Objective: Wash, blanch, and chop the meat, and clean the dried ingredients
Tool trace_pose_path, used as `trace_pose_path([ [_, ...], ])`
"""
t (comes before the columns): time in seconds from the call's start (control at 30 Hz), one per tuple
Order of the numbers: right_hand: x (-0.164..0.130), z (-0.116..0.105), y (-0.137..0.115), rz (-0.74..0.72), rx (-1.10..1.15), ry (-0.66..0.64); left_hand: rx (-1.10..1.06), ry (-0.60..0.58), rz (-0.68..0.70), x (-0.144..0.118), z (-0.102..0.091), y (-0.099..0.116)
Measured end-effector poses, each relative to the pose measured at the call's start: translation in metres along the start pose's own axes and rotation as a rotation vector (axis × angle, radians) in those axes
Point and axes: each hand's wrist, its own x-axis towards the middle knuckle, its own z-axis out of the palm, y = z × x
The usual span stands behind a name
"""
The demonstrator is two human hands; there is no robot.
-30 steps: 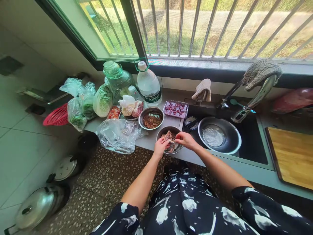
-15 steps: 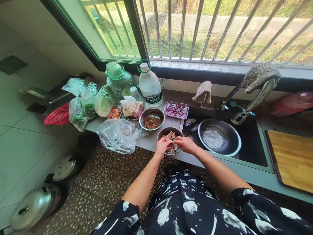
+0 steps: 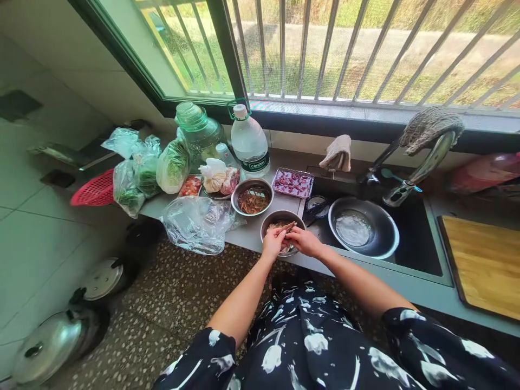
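Observation:
Over a steel bowl [image 3: 263,221] at the counter's front edge, both my hands meet with fingers bent. My left hand [image 3: 273,242] pinches a strip of brownish-pink meat [image 3: 290,226] from the left. From the right, my right hand [image 3: 305,241] grips the same piece, its fingertips nearly touching the left ones. More pale meat lies in the bowl below, partly hidden by the hands. Just behind stands a second steel bowl [image 3: 234,199] holding brown strips in liquid. A wrapped tray of dark red pieces [image 3: 293,183] is beside it.
To the right, a steel basin [image 3: 394,233] sits in the dark sink [image 3: 422,233] under a faucet [image 3: 406,187]. Beyond lies a wooden cutting board [image 3: 483,260]. Leftward are a clear plastic bag [image 3: 199,225], bagged greens [image 3: 136,176], a water bottle [image 3: 249,138] and a red basket [image 3: 95,189].
My right hand has shifted slightly left, closer to my left hand. The meat between them is turned and now shows as a narrow strip pointing up to the right.

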Motion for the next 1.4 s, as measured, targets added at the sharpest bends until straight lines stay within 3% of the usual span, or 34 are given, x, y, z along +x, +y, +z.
trace_pose_path([
  [0.23, 0.007, 0.003, 0.0, -0.017, 0.073, -0.152, 0.134, 0.103, 0.046, 0.014, -0.002, -0.017],
  [0.57, 0.01, -0.007, -0.001, -0.033, 0.19, -0.192, 0.196, 0.113, 0.005, 0.011, 0.0, 0.005],
  [0.7, 0.007, -0.006, 0.003, 0.155, 0.449, -0.131, 0.178, 0.103, -0.021, 0.011, -0.001, 0.009],
  [0.87, 0.002, 0.004, 0.011, 0.507, 1.067, -0.089, 0.203, 0.1, -0.045, 0.009, -0.001, 0.016],
  [1.0, -0.001, 0.008, 0.014, 0.704, 1.383, 0.001, 0.201, 0.089, -0.042, 0.009, -0.001, 0.019],
  [1.23, -0.001, 0.001, 0.023, 0.893, 1.628, -0.052, 0.11, 0.014, 0.022, 0.008, -0.005, 0.021],
  [1.4, 0.005, -0.002, 0.017, 0.858, 1.633, -0.137, -0.031, -0.058, 0.046, 0.008, -0.006, 0.014],
])
